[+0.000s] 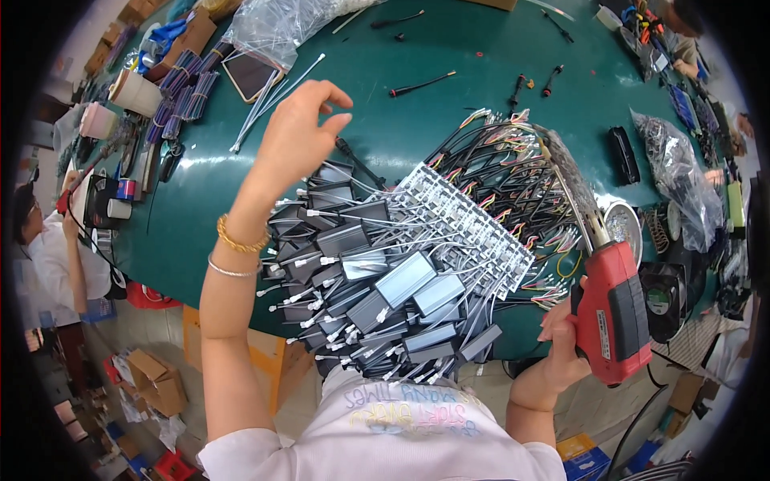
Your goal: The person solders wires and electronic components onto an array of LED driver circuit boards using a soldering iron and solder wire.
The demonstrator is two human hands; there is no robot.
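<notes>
My left hand [303, 128] hovers above the green table, fingers loosely bent, thumb and index finger apart, and nothing visible between them. Just beyond it lie white cable ties [277, 103]. Wrapped round the handle of a red glue gun [613, 317] is my right hand [561, 349]; the gun's long metal nozzle points away from me over the wiring. Between my hands, a row of small white circuit boards [469, 228] lies slantwise. Dark rectangular modules [405, 280] with white cable ties pile on its near left side; black cables [505, 180] with coloured wire ends spread beyond it.
A phone-like slab [250, 76] and clear plastic bag [281, 28] lie at the far left, near bundled purple wires [188, 88]. Loose short cables [423, 83] dot the green table [385, 128]. At right stand a round dish [622, 228] and black fan [664, 301]. Other people sit nearby.
</notes>
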